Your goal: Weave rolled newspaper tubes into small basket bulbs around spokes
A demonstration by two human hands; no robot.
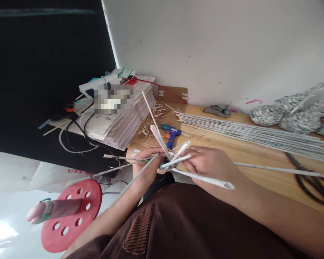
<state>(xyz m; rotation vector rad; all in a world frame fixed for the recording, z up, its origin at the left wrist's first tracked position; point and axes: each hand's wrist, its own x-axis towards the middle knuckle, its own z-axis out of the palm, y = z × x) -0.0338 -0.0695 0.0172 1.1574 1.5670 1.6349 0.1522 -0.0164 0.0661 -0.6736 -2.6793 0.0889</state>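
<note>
Between my hands, just above my lap, is a small woven piece of rolled paper tubes (167, 166), its loose tube ends spreading out in several directions. My left hand (149, 165) is closed round its left side, with thin tubes crossing the wrist. On the other side my right hand (206, 162) is closed, its fingers bent and pinching a paper tube (182, 149) close to the woven centre. Another wide tube (207, 178) passes in front of the right hand. The fingertips are partly hidden by the tubes.
Behind the hands a blue glue gun (173, 136) lies on the wooden table (205, 138). Long paper tubes (240, 131), black scissors (310, 180) and woven paper balls (299, 120) are at right. A paper stack (124, 126) stands left. A pink bottle (62, 209) rests on a red stool (89, 225).
</note>
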